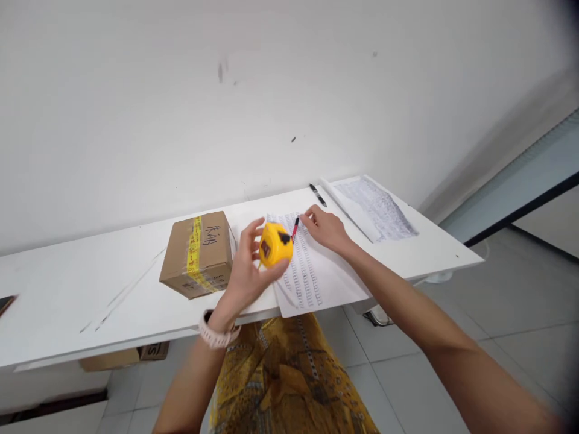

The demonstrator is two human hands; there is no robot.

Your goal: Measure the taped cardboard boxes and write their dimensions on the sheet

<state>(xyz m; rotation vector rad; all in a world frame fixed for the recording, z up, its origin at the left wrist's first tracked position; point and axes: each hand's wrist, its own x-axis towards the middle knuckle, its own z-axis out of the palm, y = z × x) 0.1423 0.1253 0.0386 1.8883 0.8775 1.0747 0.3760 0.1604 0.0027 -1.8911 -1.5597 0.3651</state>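
My left hand (246, 268) is wrapped round a yellow tape measure (274, 246), held up above the table's front edge. No blade can be made out coming from its case. Just right of the tape measure, my right hand (326, 228) has curled fingers, with the fingertips at the black end of a red pen (295, 229). Part of the pen is hidden behind the tape measure. Under both hands lies a sheet of paper (335, 283) with columns of printed or written marks. A taped cardboard box (181, 247) stands close to my left hand.
On the white table (122, 265), a black pen (318, 195) lies near the wall, beside an open pad of paper (375, 208) covered in writing. A dark object (6, 303) shows at the left edge. Beneath the table is another cardboard box (113, 360).
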